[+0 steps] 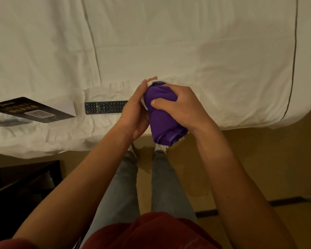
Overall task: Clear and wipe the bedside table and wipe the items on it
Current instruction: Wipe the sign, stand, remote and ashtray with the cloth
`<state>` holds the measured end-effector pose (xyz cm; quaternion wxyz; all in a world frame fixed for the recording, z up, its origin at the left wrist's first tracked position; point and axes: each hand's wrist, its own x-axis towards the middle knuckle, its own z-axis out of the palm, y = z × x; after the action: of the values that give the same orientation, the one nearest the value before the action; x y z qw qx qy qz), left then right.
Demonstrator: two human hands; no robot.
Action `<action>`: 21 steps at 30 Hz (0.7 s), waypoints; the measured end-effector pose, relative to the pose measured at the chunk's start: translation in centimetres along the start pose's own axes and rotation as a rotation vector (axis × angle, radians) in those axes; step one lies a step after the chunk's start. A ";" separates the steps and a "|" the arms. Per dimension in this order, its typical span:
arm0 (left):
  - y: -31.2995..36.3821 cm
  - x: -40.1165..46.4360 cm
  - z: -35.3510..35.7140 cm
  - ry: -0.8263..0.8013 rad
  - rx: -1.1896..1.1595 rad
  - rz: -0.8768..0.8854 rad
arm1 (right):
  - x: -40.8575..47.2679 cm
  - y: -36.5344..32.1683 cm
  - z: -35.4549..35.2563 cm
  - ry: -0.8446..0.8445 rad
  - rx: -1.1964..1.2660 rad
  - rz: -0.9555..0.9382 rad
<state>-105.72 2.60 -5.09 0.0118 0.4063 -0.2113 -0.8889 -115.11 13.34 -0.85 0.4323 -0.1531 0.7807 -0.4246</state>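
I stand at the edge of a white bed [187,42]. My left hand [135,112] grips a white object [152,82], mostly hidden; only its rim shows above a purple cloth [162,121]. My right hand [181,106] presses that cloth around the object. A black remote control [104,107] lies on the bedsheet just left of my left hand. Further left on the bed lies a dark card with a QR code [31,110], standing in a clear holder.
The dark bedside table [22,178] sits at the lower left, beside the bed. My legs and shoes stand on the tan floor [258,168] under my hands. A dark strip [285,202] crosses the floor at the lower right.
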 end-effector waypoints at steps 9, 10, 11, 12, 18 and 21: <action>-1.0 0.2 1.2 0.132 0.339 0.299 | 1.6 1.1 2.5 0.423 -0.350 -0.078; -0.9 0.4 1.0 0.138 0.342 0.289 | 1.6 1.1 2.6 0.353 -0.326 -0.104; -0.8 0.7 0.7 0.149 0.344 0.279 | 1.5 1.2 2.8 0.269 -0.312 -0.135; -0.6 0.9 0.3 0.158 0.356 0.263 | 1.4 1.3 2.8 0.186 -0.300 -0.157; -0.6 2.0 -2.8 0.188 0.505 0.162 | 2.8 2.9 0.3 -0.359 -0.502 0.076; -1.0 3.2 -4.1 0.283 0.500 0.110 | 2.5 5.1 -0.4 -0.383 -0.549 0.188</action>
<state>-104.74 1.33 -10.16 -0.0112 0.5047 -0.4417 -0.7417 -116.18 15.06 -6.17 0.5509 -0.2676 0.7812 -0.1208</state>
